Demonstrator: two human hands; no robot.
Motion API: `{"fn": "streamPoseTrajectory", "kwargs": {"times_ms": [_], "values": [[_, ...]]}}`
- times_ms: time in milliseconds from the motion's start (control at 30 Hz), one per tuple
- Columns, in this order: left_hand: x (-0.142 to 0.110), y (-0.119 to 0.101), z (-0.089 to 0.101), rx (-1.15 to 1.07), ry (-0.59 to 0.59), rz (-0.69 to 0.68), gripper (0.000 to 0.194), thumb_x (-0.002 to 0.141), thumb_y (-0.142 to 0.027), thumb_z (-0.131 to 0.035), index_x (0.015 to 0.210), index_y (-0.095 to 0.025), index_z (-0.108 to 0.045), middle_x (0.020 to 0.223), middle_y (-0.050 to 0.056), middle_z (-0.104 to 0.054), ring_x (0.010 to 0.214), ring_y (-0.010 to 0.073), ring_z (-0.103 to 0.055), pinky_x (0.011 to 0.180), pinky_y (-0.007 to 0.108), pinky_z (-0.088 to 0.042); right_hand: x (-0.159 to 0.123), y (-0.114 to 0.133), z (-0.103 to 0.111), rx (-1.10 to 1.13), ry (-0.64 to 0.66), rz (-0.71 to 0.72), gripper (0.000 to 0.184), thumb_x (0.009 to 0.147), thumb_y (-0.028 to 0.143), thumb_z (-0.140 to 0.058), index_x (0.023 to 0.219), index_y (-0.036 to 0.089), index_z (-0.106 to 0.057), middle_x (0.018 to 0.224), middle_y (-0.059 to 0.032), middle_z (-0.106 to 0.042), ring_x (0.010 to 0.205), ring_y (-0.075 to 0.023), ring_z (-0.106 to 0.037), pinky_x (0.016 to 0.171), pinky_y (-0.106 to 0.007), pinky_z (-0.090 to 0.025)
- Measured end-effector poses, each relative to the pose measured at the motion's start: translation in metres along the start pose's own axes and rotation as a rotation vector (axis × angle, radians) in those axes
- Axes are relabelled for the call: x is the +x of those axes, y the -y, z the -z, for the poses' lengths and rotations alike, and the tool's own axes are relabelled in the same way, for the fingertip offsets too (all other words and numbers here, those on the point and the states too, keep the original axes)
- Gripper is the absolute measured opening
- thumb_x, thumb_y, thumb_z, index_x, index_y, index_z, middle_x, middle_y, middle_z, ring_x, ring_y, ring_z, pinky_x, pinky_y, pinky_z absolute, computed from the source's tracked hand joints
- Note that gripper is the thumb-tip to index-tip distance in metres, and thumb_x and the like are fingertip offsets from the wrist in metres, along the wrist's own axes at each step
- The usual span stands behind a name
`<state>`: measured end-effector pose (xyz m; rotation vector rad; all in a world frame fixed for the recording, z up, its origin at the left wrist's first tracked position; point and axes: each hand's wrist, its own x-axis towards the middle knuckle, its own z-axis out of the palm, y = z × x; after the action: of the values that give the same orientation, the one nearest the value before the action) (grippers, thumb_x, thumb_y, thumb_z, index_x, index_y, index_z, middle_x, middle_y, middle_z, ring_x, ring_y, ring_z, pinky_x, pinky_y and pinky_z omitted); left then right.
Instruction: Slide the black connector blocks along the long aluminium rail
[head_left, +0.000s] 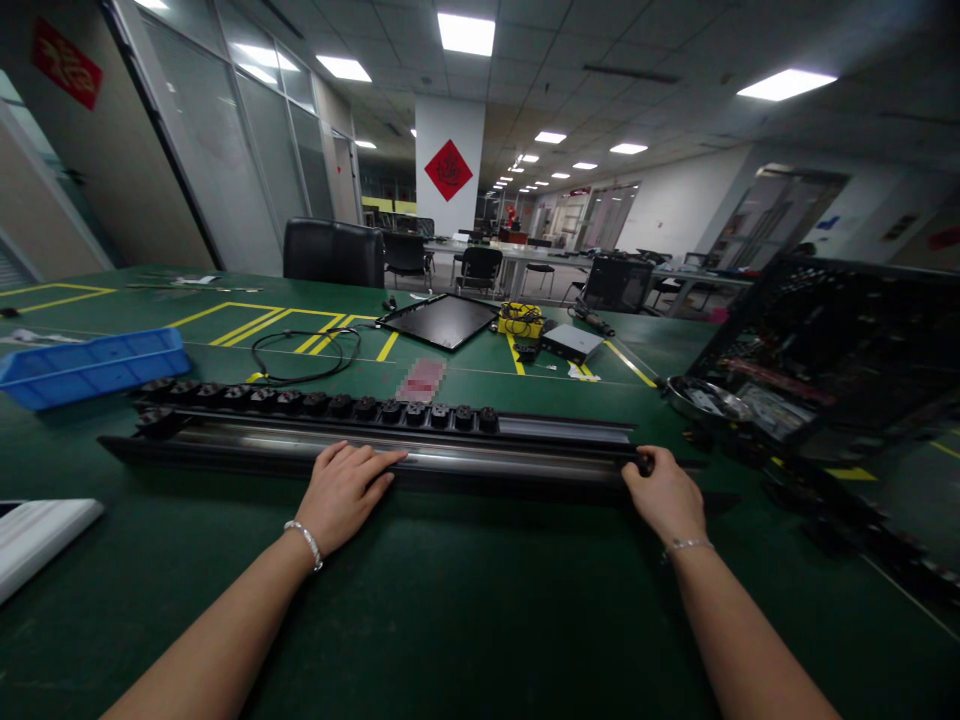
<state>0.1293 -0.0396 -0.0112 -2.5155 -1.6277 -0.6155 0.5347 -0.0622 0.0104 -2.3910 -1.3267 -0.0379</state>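
Note:
A long black metal channel [480,462] with a shiny inner face lies crosswise on the table in front of me. My left hand [347,492] rests on its near edge left of the middle, fingers stretched out over the metal. At the right end, my right hand [667,490] is closed, with thumb and fingers pinching a small black part [643,463]. Whether that part is fixed to the channel I cannot tell. Right behind the channel runs a strip with a row of several black socket-like blocks [365,408]; its right stretch [566,430] has no blocks.
A blue plastic bin [97,365] and a white object [45,535] are at left. Behind lie a black cable loop [306,355], a dark flat panel [442,320], a yellow item [520,320] and a grey box [572,342]. A metal bowl [709,400] and an open black case [832,350] stand right.

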Motion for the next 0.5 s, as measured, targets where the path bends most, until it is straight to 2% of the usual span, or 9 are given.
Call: {"fn": "streamPoseTrajectory", "kwargs": {"times_ms": [500], "values": [[0.0000, -0.0009, 0.0004, 0.003, 0.002, 0.002, 0.031, 0.088, -0.033, -0.040, 0.115, -0.035, -0.054, 0.082, -0.002, -0.062, 0.086, 0.0166, -0.056, 0.095, 0.040, -0.026, 0.0001, -0.0005, 0.0008, -0.041, -0.012, 0.028, 0.045, 0.076, 0.038, -0.039, 0.113, 0.015, -0.051, 0.104, -0.0123, -0.061, 0.101, -0.0256, -0.055, 0.086, -0.039, -0.038]]}}
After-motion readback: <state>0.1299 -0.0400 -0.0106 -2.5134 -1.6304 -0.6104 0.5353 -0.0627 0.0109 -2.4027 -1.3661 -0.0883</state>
